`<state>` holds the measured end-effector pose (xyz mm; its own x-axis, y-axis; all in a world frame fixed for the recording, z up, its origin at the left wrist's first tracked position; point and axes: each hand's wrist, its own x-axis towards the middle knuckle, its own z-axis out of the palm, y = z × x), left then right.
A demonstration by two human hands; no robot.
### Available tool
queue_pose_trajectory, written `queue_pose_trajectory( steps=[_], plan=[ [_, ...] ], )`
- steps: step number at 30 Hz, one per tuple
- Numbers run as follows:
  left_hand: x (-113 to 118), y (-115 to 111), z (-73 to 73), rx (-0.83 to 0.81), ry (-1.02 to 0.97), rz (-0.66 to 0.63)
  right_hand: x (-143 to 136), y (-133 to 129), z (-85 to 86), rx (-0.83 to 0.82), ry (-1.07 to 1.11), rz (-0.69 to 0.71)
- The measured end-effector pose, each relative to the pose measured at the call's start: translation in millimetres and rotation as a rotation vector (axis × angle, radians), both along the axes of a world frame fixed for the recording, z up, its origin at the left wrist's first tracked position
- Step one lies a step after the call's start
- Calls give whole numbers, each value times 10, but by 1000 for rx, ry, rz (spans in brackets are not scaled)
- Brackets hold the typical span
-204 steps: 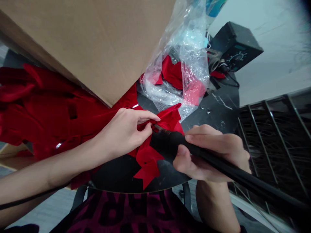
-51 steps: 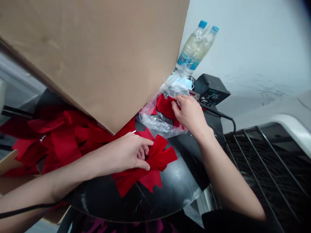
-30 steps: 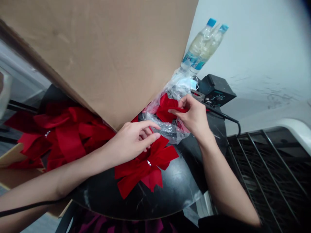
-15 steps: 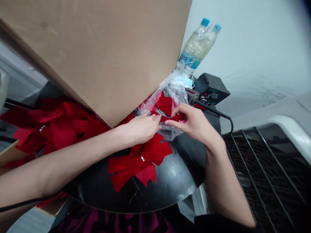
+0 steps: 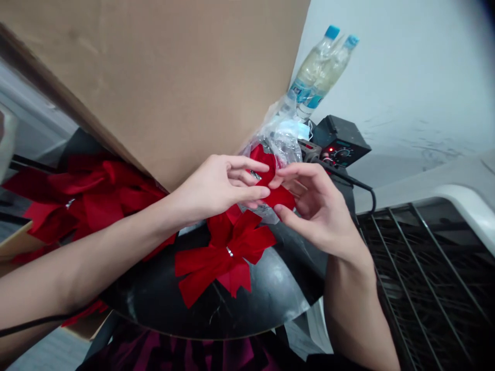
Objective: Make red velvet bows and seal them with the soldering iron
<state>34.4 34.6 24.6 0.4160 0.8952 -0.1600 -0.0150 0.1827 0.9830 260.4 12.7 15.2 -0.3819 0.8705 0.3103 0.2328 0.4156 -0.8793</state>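
Note:
Both my hands meet over a clear plastic bag (image 5: 288,139) that has red ribbon pieces (image 5: 264,153) in it. My left hand (image 5: 216,185) is open, fingers stretched out and thumb apart, its tips beside the ribbon. My right hand (image 5: 323,206) curves its thumb and fingers around a rounded red ribbon piece (image 5: 282,198); its curled fingers partly hide the grip. Just below the hands, a red ribbon bow (image 5: 228,250) with a silver tie at its middle lies on the black round tabletop (image 5: 282,283).
A large cardboard box (image 5: 166,82) rises behind my hands. Several red bows (image 5: 96,196) are heaped at left. Two bottles (image 5: 320,67), a face mask (image 5: 294,129) and a black control box with a dial (image 5: 342,141) stand at back right. A dark wire rack (image 5: 421,263) is at right.
My left hand has lifted from lying flat on the ribbon, its fingers now spread. My right hand has turned, its palm showing more, and a rounded red piece shows between its thumb and fingers.

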Motion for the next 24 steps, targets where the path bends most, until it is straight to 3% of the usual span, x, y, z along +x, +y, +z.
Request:
queue_pose_trajectory(
  steps=[6, 12, 15, 19, 24],
  plan=[
    [-218, -89, -39, 65, -38, 109, -129, 28, -16, -189, 87, -145],
    [-342, -189, -33, 13, -21, 4, -266, -79, -124, 149, 116, -287],
    [-322, -245, -85, 153, 1, 100, -258, -73, -154, 294, -2, -264],
    [-303, -280, -133, 310, 83, 268, -232, -44, -171, 298, -22, -178],
    [-311, -274, -99, 326, 141, 309, -315, -71, -165, 207, 53, -258]
  ],
)
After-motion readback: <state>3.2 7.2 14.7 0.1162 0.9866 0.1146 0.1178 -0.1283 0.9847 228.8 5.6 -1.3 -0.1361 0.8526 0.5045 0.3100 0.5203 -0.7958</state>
